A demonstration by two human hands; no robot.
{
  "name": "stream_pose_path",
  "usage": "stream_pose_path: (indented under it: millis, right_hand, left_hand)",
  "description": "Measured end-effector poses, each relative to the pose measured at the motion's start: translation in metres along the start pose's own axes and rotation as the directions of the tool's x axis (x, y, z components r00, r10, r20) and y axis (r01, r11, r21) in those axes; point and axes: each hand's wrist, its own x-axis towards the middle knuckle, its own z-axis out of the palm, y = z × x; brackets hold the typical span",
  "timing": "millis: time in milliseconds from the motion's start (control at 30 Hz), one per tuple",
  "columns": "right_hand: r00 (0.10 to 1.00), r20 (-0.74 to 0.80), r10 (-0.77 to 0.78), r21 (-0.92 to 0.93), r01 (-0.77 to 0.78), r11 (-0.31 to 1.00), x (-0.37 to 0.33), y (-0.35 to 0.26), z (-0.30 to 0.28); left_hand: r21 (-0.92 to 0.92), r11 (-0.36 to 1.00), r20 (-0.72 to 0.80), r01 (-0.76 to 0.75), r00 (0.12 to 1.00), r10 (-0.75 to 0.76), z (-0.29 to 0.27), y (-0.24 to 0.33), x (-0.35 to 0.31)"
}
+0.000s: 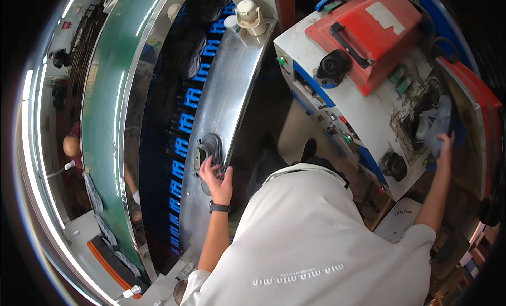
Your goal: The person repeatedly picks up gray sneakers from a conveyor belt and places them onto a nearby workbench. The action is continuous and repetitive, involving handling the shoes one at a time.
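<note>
On the metal ledge (224, 90) to my left stands a dark grey shoe (212, 145) with its opening toward me. My left hand (216, 180), a dark watch on its wrist, is at the shoe's near end; its fingers are spread and overlap the shoe, though I cannot tell how firmly they touch it. Over at the right, a greyish, shoe-like piece (435, 124) is at the open, worn part of a machine (363, 108). My right hand (445, 147) closes on its near edge, slightly blurred. The fingers' far side is hidden.
A red cover (363, 34) with a black handle tops the machine; a second red cover (472, 90) stands raised at its right. Black round knobs (333, 68) stick out. Beyond the ledge run a blue-lit rack holding shoes and a green conveyor belt (103, 121). Another person (72, 145) is at the far left.
</note>
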Motion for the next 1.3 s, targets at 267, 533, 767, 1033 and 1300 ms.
stream_pose_path:
  millis: [267,533,767,1033,1300]
  right_hand:
    - [0.976,0.207,-0.071,0.571,-0.062,0.818,-0.166,0.061,-0.06]
    - [0.368,0.71,-0.6,0.463,0.398,0.792,-0.339,-0.134,0.298]
    - [0.507,0.799,-0.323,0.237,0.228,0.944,-0.38,-0.143,0.324]
    - [0.813,0.555,-0.177,0.184,0.087,0.979,-0.383,-0.089,0.296]
    - [0.819,0.537,-0.205,0.149,0.147,0.978,-0.367,-0.093,0.303]
  left_hand:
    - [-0.501,0.727,0.664,0.47,0.747,-0.025,0.064,0.087,0.036]
    - [-0.672,0.275,0.711,0.688,0.703,-0.023,0.087,0.178,0.095]
    - [-0.59,0.725,0.289,0.357,0.931,-0.223,0.019,0.02,0.247]
    - [0.697,0.714,-0.009,-0.064,0.995,0.098,-0.035,-0.188,0.384]
    - [0.801,0.598,-0.174,0.042,0.971,0.164,-0.057,-0.295,0.406]
